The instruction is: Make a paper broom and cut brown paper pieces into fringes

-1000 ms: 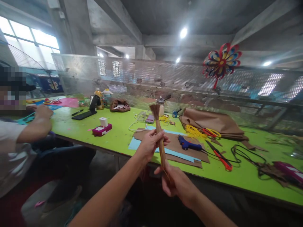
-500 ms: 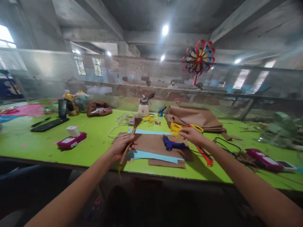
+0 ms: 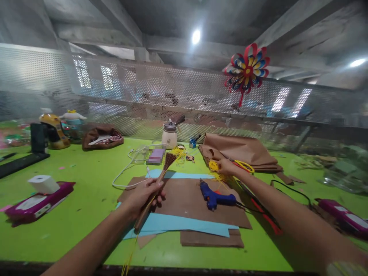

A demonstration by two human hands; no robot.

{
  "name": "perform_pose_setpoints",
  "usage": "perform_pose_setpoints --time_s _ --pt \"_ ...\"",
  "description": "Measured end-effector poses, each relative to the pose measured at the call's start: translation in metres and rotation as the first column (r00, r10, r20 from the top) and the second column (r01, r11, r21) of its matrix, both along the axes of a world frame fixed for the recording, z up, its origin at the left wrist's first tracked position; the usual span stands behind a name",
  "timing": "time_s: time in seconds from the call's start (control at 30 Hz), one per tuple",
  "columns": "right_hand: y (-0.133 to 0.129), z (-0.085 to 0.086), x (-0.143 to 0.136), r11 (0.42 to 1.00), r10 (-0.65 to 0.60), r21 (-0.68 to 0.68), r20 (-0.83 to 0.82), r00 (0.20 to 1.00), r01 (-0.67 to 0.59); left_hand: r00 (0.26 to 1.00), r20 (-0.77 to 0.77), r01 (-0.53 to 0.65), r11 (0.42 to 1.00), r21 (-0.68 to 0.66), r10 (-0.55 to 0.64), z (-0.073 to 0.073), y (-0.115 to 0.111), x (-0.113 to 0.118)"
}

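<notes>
Green table (image 3: 94,168) fills the lower frame. Centre: brown sheets (image 3: 184,191) and pale-blue strips (image 3: 186,223), overlapping. Lower left: magenta box (image 3: 56,199). Far left: black stand (image 3: 39,136). Mid-left: amber bottle (image 3: 54,132), brown pouch (image 3: 96,142). Centre, farther back: lidded jar (image 3: 169,138), small blue pot (image 3: 192,143). Right of centre: yellow cord (image 3: 213,166) beside folded brown material (image 3: 244,149). Far right: second magenta box (image 3: 339,214); clear blurred object (image 3: 345,178), probably plastic.

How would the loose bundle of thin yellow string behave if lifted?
The loose bundle of thin yellow string is probably floppy, since its strands curl and spread. It looks light, being only thin strands. It may tangle, as strands overlap.
</notes>
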State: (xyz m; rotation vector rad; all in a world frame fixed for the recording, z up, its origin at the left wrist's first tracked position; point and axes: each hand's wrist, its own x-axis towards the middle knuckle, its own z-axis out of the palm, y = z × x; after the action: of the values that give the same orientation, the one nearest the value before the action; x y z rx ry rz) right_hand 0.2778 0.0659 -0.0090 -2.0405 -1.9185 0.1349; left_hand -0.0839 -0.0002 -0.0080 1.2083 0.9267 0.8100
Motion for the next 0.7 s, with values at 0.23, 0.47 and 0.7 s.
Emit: perform_pose_setpoints --time_s 0.23,0.47,0.7 --pt "0.029 0.065 -0.005 0.999 0.039 -0.012 -0.221 0.975 -0.043 1.000 0.008 -0.010 1.000 -0.016 0.010 -0.002 -0.001 0.001" --pt "0.095 0.116 -0.061 1.000 0.023 0.023 -0.425 0.905 -0.015 0.998 0.034 -0.045 0.999 -0.023 0.046 -0.003 -0.001 0.001" --pt "0.134 0.086 -0.101 0.995 -0.025 -0.097 -0.490 0.872 -0.026 0.995 0.072 -0.059 0.998 -0.037 0.062 -0.003 -0.001 0.001"
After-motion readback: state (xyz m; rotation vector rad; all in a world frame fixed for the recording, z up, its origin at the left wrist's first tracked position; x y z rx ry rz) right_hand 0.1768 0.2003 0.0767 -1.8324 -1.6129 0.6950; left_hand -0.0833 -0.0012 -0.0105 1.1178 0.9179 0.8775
